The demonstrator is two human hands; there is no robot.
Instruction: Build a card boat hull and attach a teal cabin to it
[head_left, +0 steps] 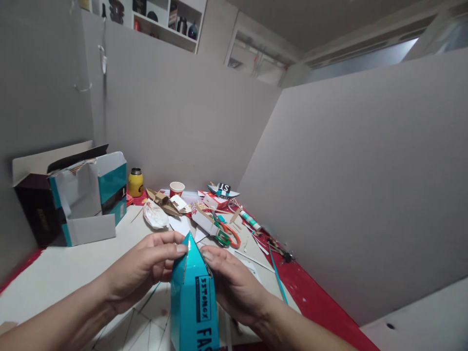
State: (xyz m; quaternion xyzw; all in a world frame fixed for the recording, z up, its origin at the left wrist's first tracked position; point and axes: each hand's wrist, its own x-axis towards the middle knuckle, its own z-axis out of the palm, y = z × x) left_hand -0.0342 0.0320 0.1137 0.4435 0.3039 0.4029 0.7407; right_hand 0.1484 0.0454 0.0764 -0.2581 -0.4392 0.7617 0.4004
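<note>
A teal cardboard piece (192,297), folded into a box-like body with a pointed tip, stands between my hands; black lettering runs down its side. My left hand (151,261) grips its left edge near the tip, thumb on the outer face. On the opposite edge, my right hand (230,278) is closed on the folded side, with its fingertips partly hidden behind the card. The lower end of the piece runs out of the bottom of the view. Just beyond the tip lie scissors (232,236) with orange and green handles.
At left stands an opened carton (91,231) with a yellow jar (135,183) beside it. Farther back are a paper cup (177,187), a crumpled white bag (155,214), card scraps and a small card boat (224,190). A glue tube (250,220) lies right, near the grey partition (365,170).
</note>
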